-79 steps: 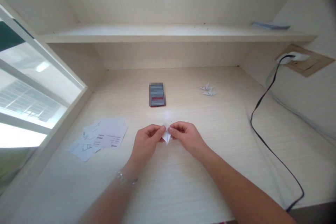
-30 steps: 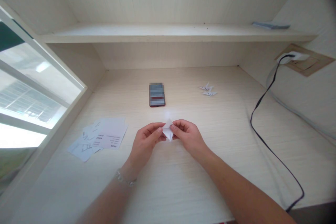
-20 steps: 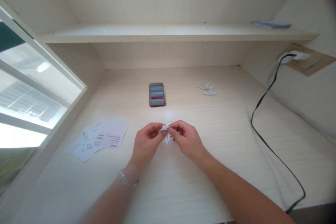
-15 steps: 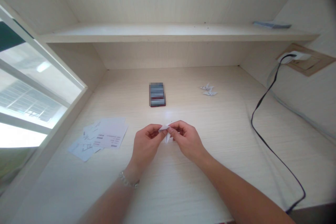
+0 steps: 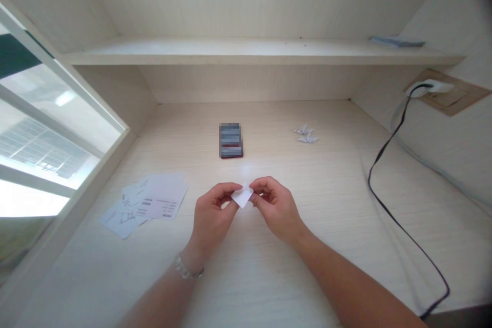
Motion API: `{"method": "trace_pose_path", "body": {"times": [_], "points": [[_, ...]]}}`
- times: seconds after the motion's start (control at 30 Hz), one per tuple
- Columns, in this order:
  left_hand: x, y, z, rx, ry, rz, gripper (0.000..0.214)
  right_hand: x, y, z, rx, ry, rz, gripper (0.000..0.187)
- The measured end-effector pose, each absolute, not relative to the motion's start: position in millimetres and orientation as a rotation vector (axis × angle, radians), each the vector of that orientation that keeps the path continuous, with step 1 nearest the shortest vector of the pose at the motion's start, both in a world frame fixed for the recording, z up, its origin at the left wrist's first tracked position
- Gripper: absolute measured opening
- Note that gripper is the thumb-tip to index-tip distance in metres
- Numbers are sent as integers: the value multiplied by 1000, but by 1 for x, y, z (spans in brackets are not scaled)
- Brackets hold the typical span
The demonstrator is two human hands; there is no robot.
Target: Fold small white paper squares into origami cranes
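A small folded piece of white paper [image 5: 242, 197] is held between my two hands, near the middle of the desk. My left hand [image 5: 216, 210] pinches its left corner between thumb and fingers. On the other side, my right hand [image 5: 277, 207] grips the right corner the same way. The paper shows a diamond-shaped face with its point toward me. Farther back on the right lie small folded paper cranes [image 5: 306, 134], close together. Behind my hands rests a phone-sized dark object [image 5: 231, 141], its surface blurred out.
Several loose printed sheets of paper [image 5: 163, 192] overlap on the left of the desk [image 5: 253, 282]. A black cable [image 5: 378, 205] runs from a wall socket [image 5: 448, 92] down the right side. Above the back, a shelf [image 5: 249, 59] carries a flat item [image 5: 397, 41]. A window stands at left.
The folded paper has turned or opened between my fingers, so a broader diamond face shows instead of a narrow point. Both hands stay in nearly the same place.
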State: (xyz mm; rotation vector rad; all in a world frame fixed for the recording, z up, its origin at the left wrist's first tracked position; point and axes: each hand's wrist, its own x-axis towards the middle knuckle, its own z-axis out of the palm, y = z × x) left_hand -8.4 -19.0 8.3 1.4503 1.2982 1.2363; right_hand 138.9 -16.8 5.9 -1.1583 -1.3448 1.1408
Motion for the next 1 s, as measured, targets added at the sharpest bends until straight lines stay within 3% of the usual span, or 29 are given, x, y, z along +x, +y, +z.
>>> {"method": "trace_pose_path", "body": {"times": [0.53, 0.73, 1.0], "points": [[-13, -18, 12, 1943, 1371, 1249, 20, 140, -15, 7, -1170, -1458, 1070, 11], [-15, -16, 9, 1715, 1462, 1115, 9, 141, -15, 7, -1201, -1491, 1081, 12], [-11, -10, 3, 1134, 1064, 1101, 22, 143, -5, -4, -1197, -1295, 1309, 15]]}}
